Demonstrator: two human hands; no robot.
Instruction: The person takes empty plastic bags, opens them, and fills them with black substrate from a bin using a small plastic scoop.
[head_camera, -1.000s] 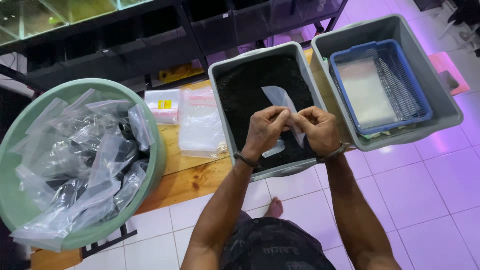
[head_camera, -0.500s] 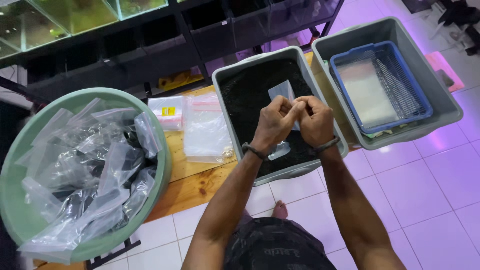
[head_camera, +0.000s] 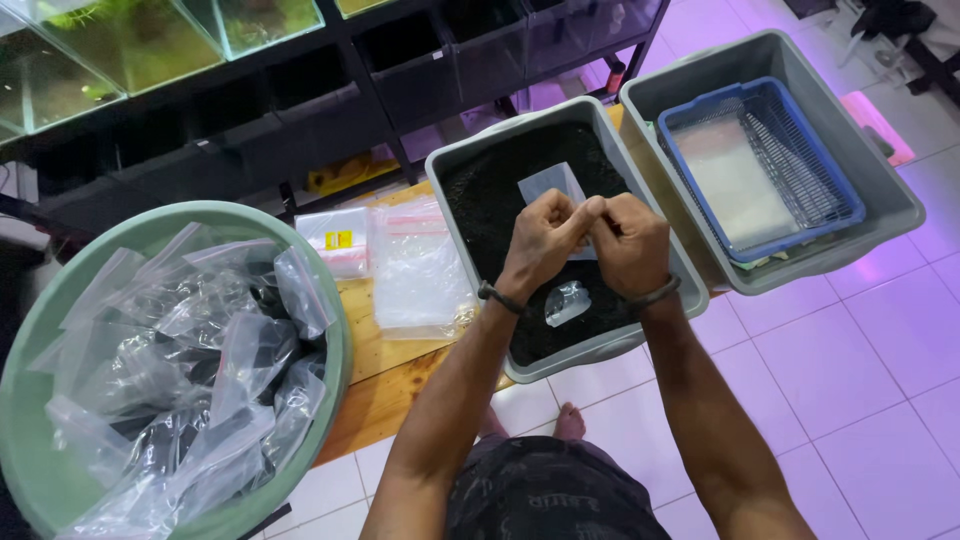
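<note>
My left hand (head_camera: 541, 240) and my right hand (head_camera: 629, 240) are pressed together, both pinching a small clear plastic bag (head_camera: 552, 184) whose upper part sticks out above the knuckles. They hover over a grey tub (head_camera: 454, 168) filled with dark, soil-like grains. A clear scoop-like piece (head_camera: 567, 301) lies on the dark grains just below my wrists. Both wrists wear dark bands.
A green round basin (head_camera: 338, 345) at the left holds several filled clear bags. A pile of flat empty zip bags (head_camera: 418, 268) and a pack of bags (head_camera: 336, 238) lie on the wooden table. At the right, a second grey tub (head_camera: 880, 180) holds a blue basket (head_camera: 828, 190). Glass tanks line the back shelf.
My hands have drawn closer together over the dark tub, and the bag is now bunched between my fingers with less of it showing.
</note>
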